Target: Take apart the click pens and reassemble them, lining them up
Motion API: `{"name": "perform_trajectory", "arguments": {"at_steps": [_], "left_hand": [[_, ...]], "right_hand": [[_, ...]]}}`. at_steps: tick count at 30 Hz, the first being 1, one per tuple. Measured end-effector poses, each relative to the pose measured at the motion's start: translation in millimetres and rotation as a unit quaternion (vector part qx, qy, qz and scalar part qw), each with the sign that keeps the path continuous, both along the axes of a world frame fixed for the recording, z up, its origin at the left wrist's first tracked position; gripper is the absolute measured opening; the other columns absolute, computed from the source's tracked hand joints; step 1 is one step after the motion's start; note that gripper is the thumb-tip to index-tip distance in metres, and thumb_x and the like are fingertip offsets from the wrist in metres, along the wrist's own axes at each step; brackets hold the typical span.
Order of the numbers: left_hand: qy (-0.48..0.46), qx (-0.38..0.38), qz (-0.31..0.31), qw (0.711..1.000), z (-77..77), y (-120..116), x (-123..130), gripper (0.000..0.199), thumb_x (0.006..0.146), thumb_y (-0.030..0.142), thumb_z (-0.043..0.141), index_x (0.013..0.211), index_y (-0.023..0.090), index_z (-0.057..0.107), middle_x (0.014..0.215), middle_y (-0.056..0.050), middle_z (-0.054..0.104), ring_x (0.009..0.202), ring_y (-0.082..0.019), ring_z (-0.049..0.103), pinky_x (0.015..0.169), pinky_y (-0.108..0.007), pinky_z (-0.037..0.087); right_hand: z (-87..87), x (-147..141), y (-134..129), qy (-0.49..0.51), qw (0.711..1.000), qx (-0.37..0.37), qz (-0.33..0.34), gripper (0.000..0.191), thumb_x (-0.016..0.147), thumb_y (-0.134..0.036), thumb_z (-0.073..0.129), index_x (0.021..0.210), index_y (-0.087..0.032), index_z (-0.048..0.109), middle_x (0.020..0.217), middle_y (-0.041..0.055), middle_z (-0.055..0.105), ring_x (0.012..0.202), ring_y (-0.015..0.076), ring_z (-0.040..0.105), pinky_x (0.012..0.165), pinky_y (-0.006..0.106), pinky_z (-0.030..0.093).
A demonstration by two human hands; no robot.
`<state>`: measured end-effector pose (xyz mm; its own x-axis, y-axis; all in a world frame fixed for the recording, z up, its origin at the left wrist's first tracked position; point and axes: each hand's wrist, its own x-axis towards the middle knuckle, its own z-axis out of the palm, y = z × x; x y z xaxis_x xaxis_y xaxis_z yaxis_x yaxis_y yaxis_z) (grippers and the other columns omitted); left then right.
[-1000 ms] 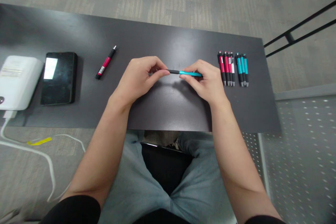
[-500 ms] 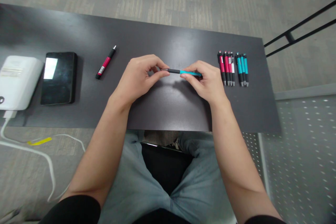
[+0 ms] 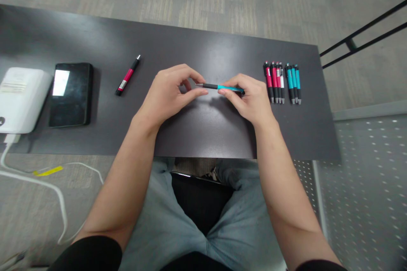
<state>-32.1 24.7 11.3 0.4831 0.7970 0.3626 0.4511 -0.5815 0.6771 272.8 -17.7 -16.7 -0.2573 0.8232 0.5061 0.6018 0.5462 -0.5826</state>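
A teal and black pen (image 3: 210, 87) is held level above the table, its silver tip pointing left. My right hand (image 3: 249, 93) pinches its teal barrel between thumb and fingers. At the tip end, my left hand (image 3: 178, 89) has thumb and index finger apart, with the metal tip beside the index fingertip. Farther left lies a red and black pen (image 3: 127, 76), slanted on the dark table (image 3: 203, 135). To the right of my right hand are several red pens (image 3: 272, 80), a white pen (image 3: 281, 82) and several teal pens (image 3: 294, 82), side by side.
On the left of the table are a black device with a glossy screen (image 3: 70, 97) and a white box (image 3: 23, 99). A white cable (image 3: 60, 203) with a yellow tag hangs from the box. A perforated panel (image 3: 372, 178) stands at the right.
My left thumb has parted from the index finger, and the pen's tip now shows between them. My right hand keeps its hold with hardly any movement.
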Motion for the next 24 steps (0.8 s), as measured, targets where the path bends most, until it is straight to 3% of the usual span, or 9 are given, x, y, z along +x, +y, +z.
{"name": "perform_trajectory", "arguments": {"at_steps": [6, 10, 16, 24], "left_hand": [[0.028, -0.022, 0.010, 0.999, -0.1, 0, 2, 0.054, 0.126, 0.070, 0.071, 0.109, 0.026, 0.096, 0.105, -0.009, 0.094, 0.094, -0.029, 0.085, 0.092, -0.041, 0.062], [0.036, -0.001, 0.016, 0.999, 1.4, -1, 3, 0.049, 0.125, 0.067, 0.074, 0.110, 0.027, 0.098, 0.107, -0.008, 0.095, 0.097, -0.030, 0.086, 0.096, -0.043, 0.063], [0.068, 0.033, 0.019, 0.997, 1.0, -2, 3, 0.037, 0.124, 0.060, 0.078, 0.114, 0.029, 0.097, 0.111, -0.008, 0.094, 0.101, -0.033, 0.087, 0.103, -0.049, 0.062], [0.070, 0.056, 0.017, 0.996, 0.0, -3, 1, 0.048, 0.126, 0.070, 0.077, 0.115, 0.027, 0.095, 0.109, -0.009, 0.091, 0.106, -0.033, 0.084, 0.107, -0.049, 0.061]], "right_hand": [[2.3, -3, -2, 0.006, 1.000, 0.008, 0.004, 0.038, 0.125, -0.065, 0.083, 0.114, -0.030, 0.089, 0.109, 0.0069, 0.093, 0.093, 0.0267, 0.081, 0.091, 0.044, 0.065], [7.6, -5, -4, -0.008, 1.000, 0.011, 0.008, 0.034, 0.128, -0.058, 0.080, 0.116, -0.028, 0.091, 0.110, 0.0069, 0.094, 0.094, 0.0264, 0.082, 0.091, 0.044, 0.061], [6.5, -2, -2, -0.043, 0.998, -0.040, -0.017, 0.054, 0.127, -0.079, 0.070, 0.114, -0.032, 0.093, 0.105, 0.0058, 0.093, 0.090, 0.0273, 0.080, 0.092, 0.045, 0.061], [10.2, -3, -1, -0.023, 0.997, -0.072, -0.009, 0.069, 0.124, -0.092, 0.064, 0.110, -0.031, 0.092, 0.099, 0.0063, 0.092, 0.090, 0.0275, 0.080, 0.093, 0.045, 0.063]]}}
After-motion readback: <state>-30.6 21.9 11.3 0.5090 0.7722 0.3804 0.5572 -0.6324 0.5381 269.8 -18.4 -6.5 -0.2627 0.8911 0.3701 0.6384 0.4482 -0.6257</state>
